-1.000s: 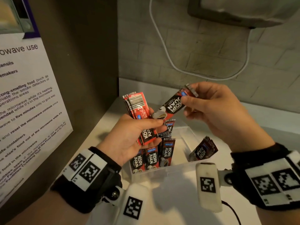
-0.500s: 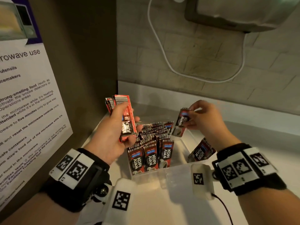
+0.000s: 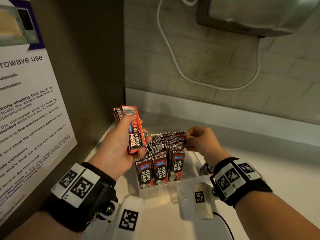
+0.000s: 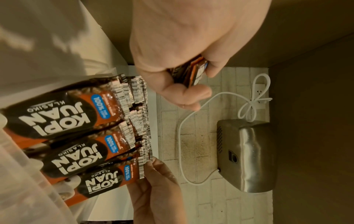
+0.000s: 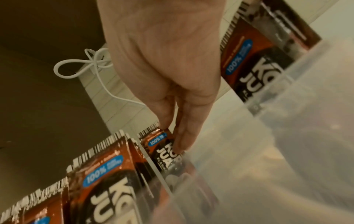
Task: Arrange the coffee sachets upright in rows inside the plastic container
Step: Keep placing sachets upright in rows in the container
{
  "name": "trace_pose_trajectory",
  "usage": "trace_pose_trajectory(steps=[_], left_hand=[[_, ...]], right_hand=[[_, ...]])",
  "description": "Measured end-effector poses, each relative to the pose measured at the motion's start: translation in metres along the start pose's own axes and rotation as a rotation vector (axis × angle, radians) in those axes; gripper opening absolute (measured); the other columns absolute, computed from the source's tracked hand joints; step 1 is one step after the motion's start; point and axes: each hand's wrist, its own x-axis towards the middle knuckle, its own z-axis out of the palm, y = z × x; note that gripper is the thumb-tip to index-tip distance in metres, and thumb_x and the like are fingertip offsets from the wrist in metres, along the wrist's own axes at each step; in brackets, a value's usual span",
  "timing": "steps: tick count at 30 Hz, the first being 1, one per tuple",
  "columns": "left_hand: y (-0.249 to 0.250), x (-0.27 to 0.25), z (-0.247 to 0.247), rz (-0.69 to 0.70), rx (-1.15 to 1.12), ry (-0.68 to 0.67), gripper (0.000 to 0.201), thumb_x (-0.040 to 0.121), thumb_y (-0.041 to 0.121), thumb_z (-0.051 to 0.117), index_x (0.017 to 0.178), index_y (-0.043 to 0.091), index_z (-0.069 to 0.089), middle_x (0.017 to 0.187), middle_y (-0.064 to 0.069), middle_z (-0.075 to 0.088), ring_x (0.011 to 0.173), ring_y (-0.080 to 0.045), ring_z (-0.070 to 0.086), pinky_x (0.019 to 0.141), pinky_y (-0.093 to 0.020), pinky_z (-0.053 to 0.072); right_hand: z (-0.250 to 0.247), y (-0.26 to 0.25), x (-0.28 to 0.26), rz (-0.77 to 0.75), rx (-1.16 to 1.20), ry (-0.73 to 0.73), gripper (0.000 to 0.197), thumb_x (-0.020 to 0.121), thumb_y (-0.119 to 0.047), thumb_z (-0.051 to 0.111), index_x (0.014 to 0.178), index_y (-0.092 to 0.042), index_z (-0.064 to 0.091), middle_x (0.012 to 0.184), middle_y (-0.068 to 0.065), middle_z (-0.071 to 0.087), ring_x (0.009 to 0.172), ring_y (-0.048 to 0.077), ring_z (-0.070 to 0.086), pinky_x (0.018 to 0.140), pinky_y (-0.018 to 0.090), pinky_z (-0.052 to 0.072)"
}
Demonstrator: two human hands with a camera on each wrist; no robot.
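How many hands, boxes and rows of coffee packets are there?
Hands: 2, left hand and right hand
Plastic box: 1
Upright rows of coffee packets in the box: 3
Total: 6

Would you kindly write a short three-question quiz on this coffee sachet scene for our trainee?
1. True or false: the left hand holds a bundle of sachets.
2. How many rows of sachets stand in the container?
3. The right hand is: A) idle on the counter, B) pinching a sachet at the back of the right row, C) holding the cable.

Key: 1 true; 2 three; 3 B.
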Motion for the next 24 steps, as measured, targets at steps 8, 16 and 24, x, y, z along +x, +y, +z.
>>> trace_pose_trajectory(steps=[8,16,24], left_hand=[[0.0,-0.003,0.001,0.011,0.018,-0.029,0.023,0.091,0.041,0.059,0.089,0.019,0.064,0.064,0.001,0.062,0.05,-0.011,0.062,0.032,-0.017,0.035],[0.0,-0.004,0.003,0.008,0.042,-0.063,0.021,0.093,0.036,0.056,0.094,0.017,0.065,0.071,-0.001,0.065,0.058,-0.013,0.067,0.034,-0.019,0.04],[-0.007,-0.01,0.013,0.013,0.094,-0.123,0.005,0.087,0.025,0.068,0.087,0.022,0.065,0.067,-0.004,0.071,0.072,-0.019,0.069,0.037,-0.021,0.045]], right_hand=[[0.004,0.003,0.008,-0.011,0.026,0.033,0.018,0.091,0.001,0.056,0.078,-0.012,0.053,0.08,0.011,0.065,0.068,0.024,0.066,0.057,0.031,0.05],[-0.005,-0.014,-0.006,-0.062,0.055,0.175,0.019,0.088,0.001,0.06,0.082,-0.013,0.049,0.083,0.013,0.061,0.062,0.025,0.065,0.068,0.044,0.056],[-0.017,-0.059,-0.037,-0.162,0.044,0.015,0.018,0.085,0.004,0.064,0.086,-0.01,0.053,0.081,0.014,0.06,0.063,0.029,0.063,0.058,0.035,0.058]])
